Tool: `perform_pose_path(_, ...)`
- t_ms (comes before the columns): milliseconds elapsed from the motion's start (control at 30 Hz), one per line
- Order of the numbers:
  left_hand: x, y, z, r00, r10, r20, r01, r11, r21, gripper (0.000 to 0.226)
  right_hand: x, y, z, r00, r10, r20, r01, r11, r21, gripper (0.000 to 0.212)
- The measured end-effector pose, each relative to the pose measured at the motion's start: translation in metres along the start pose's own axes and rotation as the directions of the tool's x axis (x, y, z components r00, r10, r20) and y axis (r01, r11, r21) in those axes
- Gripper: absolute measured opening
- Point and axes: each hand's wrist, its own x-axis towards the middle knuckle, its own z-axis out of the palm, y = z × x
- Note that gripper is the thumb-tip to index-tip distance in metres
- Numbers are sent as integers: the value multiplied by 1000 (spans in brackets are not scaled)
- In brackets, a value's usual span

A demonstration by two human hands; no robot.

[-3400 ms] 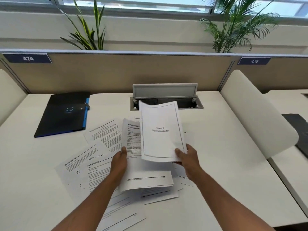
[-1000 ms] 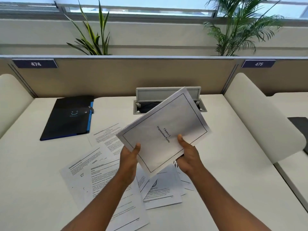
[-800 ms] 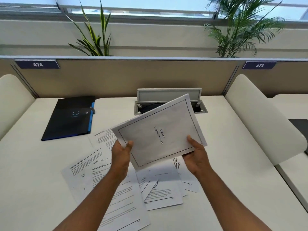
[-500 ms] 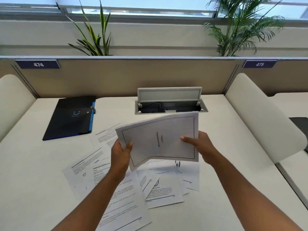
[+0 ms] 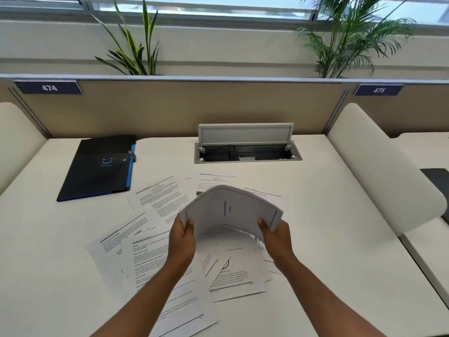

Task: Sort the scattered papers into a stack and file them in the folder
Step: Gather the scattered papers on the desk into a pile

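I hold a thin stack of papers (image 5: 230, 210) over the middle of the desk, its bordered title page on top, turned sideways and bowed upward in an arch. My left hand (image 5: 181, 242) pinches its left end and my right hand (image 5: 274, 239) pinches its right end. Several loose printed sheets (image 5: 155, 254) lie scattered on the white desk under and around my hands, overlapping each other. A black folder (image 5: 99, 166) with a blue edge lies closed at the back left of the desk, well apart from both hands.
An open cable box (image 5: 247, 154) with a raised grey lid sits in the desk behind the papers. A beige partition (image 5: 170, 108) closes the back. A white curved divider (image 5: 379, 171) bounds the right side, with another desk beyond it.
The held stack has come down lower and closer to me, and it has turned sideways and bent into an arch between both hands. More sheets lay in the pile 3.4 s ago.
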Motion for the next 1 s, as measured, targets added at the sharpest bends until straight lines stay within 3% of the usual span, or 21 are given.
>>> perform_pose_path(67, -1, 1, 2, 999, 29, -13, -29, 999, 36, 36, 1, 1, 1, 998, 10, -55, -9, 1000, 24, 18)
perform_pose_path(233, -7, -2, 2, 1000, 17, 19, -18, 998, 60, 43, 0, 3, -1, 999, -39, -15, 37, 996, -83, 31)
perform_pose_path(333, -9, -2, 0, 999, 26, 28, -27, 997, 67, 47, -3, -18, -7, 968, -234, -94, 219, 965, -142, 55)
perform_pose_path(433, -6, -1, -2, 999, 31, 20, -32, 997, 74, 48, -3, -34, -14, 851, -515, -107, 456, 824, -337, 86)
perform_pose_path(533, -5, 0, -2, 999, 32, 11, -33, 998, 57, 48, 4, -47, -19, 734, -679, 16, 566, 599, -566, 74)
perform_pose_path(600, -5, -1, -1, 999, 32, 11, -32, 998, 56, 45, 5, -49, -19, 694, -717, 60, 579, 508, -638, 61)
perform_pose_path(733, -4, -4, 0, 1000, 18, 6, -18, 998, 66, 52, 4, -48, -20, 698, -710, 91, 576, 481, -661, 61)
perform_pose_path(1000, -2, -1, 1, 999, 33, 8, -34, 993, 116, 43, 8, -46, -18, 717, -692, 85, 551, 488, -677, 67)
